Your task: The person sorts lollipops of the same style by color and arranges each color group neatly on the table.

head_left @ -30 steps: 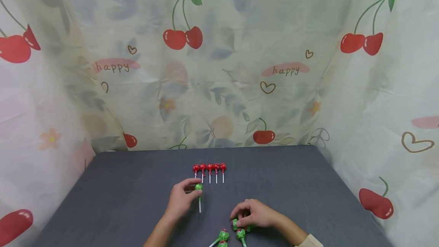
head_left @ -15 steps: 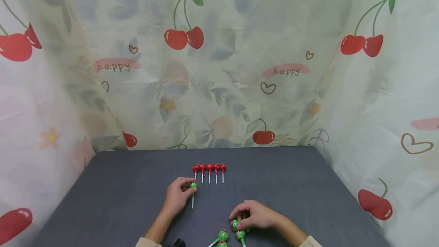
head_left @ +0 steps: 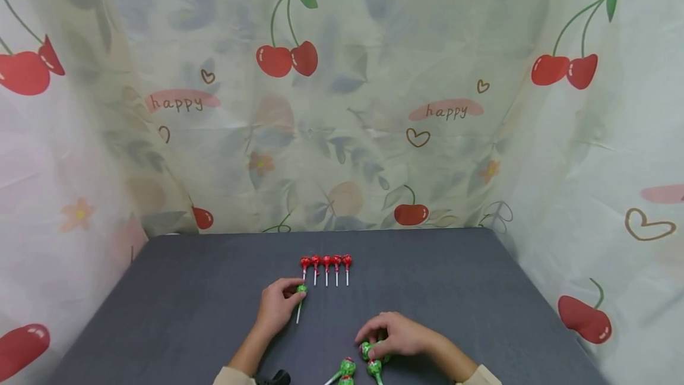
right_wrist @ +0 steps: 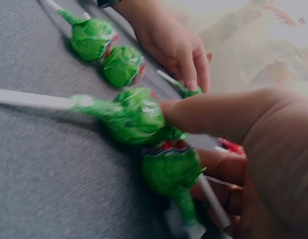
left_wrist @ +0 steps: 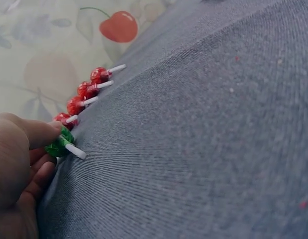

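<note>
My left hand [head_left: 276, 308] pinches a green-wrapped lollipop [head_left: 301, 290] by its head, between thumb and fingers. Its white stick points toward me, just below the left end of a row of red lollipops [head_left: 326, 261]. In the left wrist view the green lollipop [left_wrist: 59, 144] sits close to the cloth. Nearer me, my right hand [head_left: 398, 334] has its thumb and curled fingers around a green lollipop [right_wrist: 171, 172] in a small cluster. Another green lollipop [right_wrist: 136, 117] lies against the thumb tip, its stick pointing away from the hand.
Two more green lollipops [head_left: 348, 367] lie left of the right hand, at the frame's bottom edge. Dark grey cloth [head_left: 427, 278] covers the table. A cherry-printed curtain [head_left: 342, 135] encloses the back and sides. A black object [head_left: 279, 378] shows by the left wrist.
My left hand has shifted slightly left with the green lollipop, under the leftmost red one, and the stick's lower end has swung left. My right hand stays almost still over its cluster.
</note>
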Available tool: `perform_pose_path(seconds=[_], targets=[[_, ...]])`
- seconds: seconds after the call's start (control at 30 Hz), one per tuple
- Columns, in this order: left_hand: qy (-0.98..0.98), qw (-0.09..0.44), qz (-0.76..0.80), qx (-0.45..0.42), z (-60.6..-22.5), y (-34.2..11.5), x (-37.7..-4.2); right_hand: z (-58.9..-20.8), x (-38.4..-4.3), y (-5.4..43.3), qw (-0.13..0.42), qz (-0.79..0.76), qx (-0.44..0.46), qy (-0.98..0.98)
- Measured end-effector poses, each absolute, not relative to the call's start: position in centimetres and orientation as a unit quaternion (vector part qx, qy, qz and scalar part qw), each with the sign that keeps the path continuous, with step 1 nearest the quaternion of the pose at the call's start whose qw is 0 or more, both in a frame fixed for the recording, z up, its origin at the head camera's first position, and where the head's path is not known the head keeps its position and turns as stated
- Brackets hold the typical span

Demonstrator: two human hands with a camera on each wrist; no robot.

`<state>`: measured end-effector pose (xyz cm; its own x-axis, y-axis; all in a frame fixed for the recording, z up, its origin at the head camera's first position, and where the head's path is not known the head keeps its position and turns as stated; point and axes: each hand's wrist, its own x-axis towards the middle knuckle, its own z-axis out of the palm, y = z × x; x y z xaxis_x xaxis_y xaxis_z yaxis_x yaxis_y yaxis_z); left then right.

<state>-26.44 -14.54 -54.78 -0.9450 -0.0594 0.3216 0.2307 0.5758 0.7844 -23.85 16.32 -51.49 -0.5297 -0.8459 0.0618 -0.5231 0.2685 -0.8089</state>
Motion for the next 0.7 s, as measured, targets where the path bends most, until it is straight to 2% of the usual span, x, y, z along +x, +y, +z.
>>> perform_pose_path(seconds=[0.13,0.3,0.53,0.7], targets=[[-0.878,0.159,-0.45,-0.035,-54.7,-14.4,-26.4,-51.0,-24.1,15.9,0.225,-0.396,-0.447,0.77],[-0.881,0.157,-0.446,-0.025,-54.7,-14.4,-26.3,-50.5,-24.2,15.6,0.218,-0.362,-0.465,0.778],[-0.879,0.158,-0.449,-0.026,-54.7,-14.5,-26.3,-49.5,-25.0,15.1,0.246,-0.36,-0.439,0.786],[-0.876,0.161,-0.453,-0.032,-54.7,-14.5,-26.4,-47.7,-26.0,14.2,0.231,-0.333,-0.42,0.812]])
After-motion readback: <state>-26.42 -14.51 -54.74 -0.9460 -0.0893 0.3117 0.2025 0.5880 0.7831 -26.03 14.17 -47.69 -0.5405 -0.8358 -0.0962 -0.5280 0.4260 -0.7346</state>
